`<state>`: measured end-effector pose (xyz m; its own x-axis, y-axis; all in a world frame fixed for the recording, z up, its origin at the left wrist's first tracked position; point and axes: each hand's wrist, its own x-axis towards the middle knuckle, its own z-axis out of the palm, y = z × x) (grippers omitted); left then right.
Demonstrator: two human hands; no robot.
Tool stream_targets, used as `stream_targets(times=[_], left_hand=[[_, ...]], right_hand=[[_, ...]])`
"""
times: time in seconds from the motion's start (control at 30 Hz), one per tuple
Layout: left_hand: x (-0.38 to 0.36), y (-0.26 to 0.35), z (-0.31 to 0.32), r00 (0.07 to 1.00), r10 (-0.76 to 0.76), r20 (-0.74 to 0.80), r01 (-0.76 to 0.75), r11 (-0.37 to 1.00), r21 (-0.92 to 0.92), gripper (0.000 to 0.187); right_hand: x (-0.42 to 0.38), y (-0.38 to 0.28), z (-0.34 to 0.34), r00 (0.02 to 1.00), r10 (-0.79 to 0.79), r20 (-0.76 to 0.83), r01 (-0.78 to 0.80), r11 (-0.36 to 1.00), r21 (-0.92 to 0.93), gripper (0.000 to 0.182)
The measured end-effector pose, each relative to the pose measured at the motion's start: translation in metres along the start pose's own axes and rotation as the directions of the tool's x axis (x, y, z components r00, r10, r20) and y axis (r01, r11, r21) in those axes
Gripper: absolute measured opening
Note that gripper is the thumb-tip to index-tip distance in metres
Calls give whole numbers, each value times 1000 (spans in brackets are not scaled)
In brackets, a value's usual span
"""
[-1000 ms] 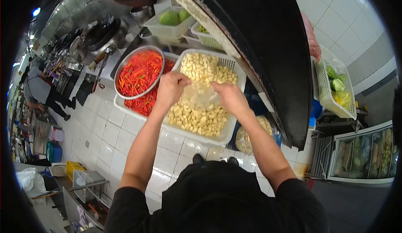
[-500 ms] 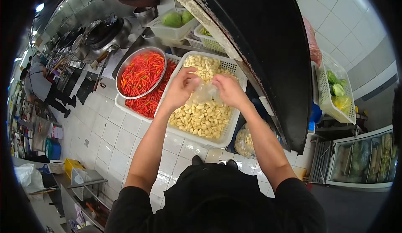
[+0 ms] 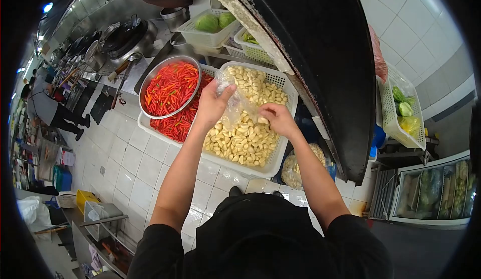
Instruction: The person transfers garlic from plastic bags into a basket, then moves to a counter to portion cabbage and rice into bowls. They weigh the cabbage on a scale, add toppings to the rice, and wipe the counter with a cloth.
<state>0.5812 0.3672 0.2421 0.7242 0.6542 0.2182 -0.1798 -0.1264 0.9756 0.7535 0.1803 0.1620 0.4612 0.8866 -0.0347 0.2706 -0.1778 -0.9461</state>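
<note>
A clear plastic bag (image 3: pixel 233 109) hangs from my left hand (image 3: pixel 214 103), whose thumb and fingers are closed on its upper left side. Beneath the bag is a white perforated basket (image 3: pixel 274 165) full of peeled garlic cloves (image 3: pixel 240 144). My right hand (image 3: pixel 278 118) is over the basket's right half, fingers curled and thumb pressed in, its fingertips beside the bag's right edge and close over the cloves. What those fingertips hold I cannot tell. Left of the basket, a metal bowl of red chilies (image 3: pixel 170 88) rests on a white crate (image 3: pixel 150 127) with more chilies.
A large black curved panel (image 3: pixel 310 53) rises just right of the basket. Below it stands a bag of garlic (image 3: pixel 295 171) by my right forearm. Crates of cabbages (image 3: pixel 208 23) are behind; a vegetable basket (image 3: pixel 412 128) is at right. Another person (image 3: pixel 45 101) stands far left.
My hands have moved apart. The left shifted slightly left and up with the bag, which is now spread out; the right dropped lower, with its fingers curled in.
</note>
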Motion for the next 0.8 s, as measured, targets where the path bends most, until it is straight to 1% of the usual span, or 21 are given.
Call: stream_targets(times=[0.03, 0.07, 0.1, 0.17, 0.2, 0.27, 0.3, 0.33, 0.37, 0.4, 0.43, 0.47, 0.5, 0.57, 0.6, 0.63, 0.67, 0.7, 0.73, 0.77, 0.8], left_hand=[[-2, 1, -4, 1000, -2, -3, 2, 1000, 1, 27], [-2, 1, -9, 999, -35, 17, 36, 998, -58, 27], [-2, 0, -12, 997, -68, 39, 72, 990, -118, 28], [-6, 0, -5, 994, -104, 31, 106, 990, -97, 26], [-7, 0, -1, 990, -137, 22, 139, 988, -72, 25], [-9, -2, 3, 984, -176, 16, 177, 980, -89, 25], [-9, -8, 2, 977, -214, 13, 214, 971, -105, 27], [-3, -27, -5, 967, -255, 23, 256, 962, -98, 34], [1, -26, -5, 967, -255, 21, 256, 962, -101, 34], [3, -27, -6, 966, -259, -10, 260, 965, 25, 38], [-4, -30, -5, 960, -276, -38, 278, 948, 152, 43], [-12, -36, -3, 958, -286, -34, 287, 946, 152, 43], [-8, -37, -2, 958, -286, -13, 285, 948, 139, 40], [-8, -39, -2, 953, -302, -2, 300, 946, 120, 38], [-11, -40, -2, 943, -328, 53, 320, 939, 125, 38], [-6, -37, -4, 935, -339, 103, 324, 937, 132, 39], [-6, -27, -4, 939, -330, 97, 316, 939, 136, 39], [-14, -16, -2, 938, -261, 228, 208, 950, 233, 38], [-22, -9, 1, 910, -206, 359, 91, 946, 312, 37], [-26, -13, 6, 914, -209, 347, 94, 943, 320, 37], [-26, -23, 9, 916, -199, 349, 110, 960, 258, 35]], right_hand=[[0, 1, 2, 996, -28, -82, 37, 994, 104, 24], [-5, -18, 0, 994, -42, -102, 54, 992, 117, 14], [-7, -33, 0, 994, -41, -101, 53, 992, 115, 14], [-7, -50, 3, 997, 17, -78, -14, 999, 47, 6], [-3, -47, 4, 997, 19, -76, -16, 999, 46, 6], [9, -42, 7, 999, 51, -18, -52, 997, -59, 9], [7, -52, 7, 999, 49, -16, -50, 997, -61, 9], [4, -62, 4, 999, 36, 41, -27, 981, -190, 10], [3, -70, 3, 995, 29, 99, 4, 949, -314, 12], [10, -66, 5, 994, 29, 106, 6, 948, -319, 12], [15, -57, 12, 993, 28, 111, 22, 905, -425, 13], [14, -57, 18, 994, 22, 108, 38, 851, -524, 15], [22, -63, 16, 995, 6, 103, 50, 846, -531, 15], [19, -65, 19, 996, 34, 86, 9, 887, -463, 19], [16, -59, 20, 995, 43, 86, 1, 889, -458, 19], [20, -55, 16, 997, 4, 76, 26, 921, -389, 20], [26, -54, 12, 997, -37, 67, 56, 947, -317, 21], [25, -63, 12, 997, -43, 70, 63, 948, -311, 21], [20, -69, 12, 993, 75, 94, -69, 995, -69, 22], [17, -74, 14, 972, 181, 151, -206, 964, 171, 23], [17, -70, 19, 989, 68, 133, -106, 948, 302, 21]])
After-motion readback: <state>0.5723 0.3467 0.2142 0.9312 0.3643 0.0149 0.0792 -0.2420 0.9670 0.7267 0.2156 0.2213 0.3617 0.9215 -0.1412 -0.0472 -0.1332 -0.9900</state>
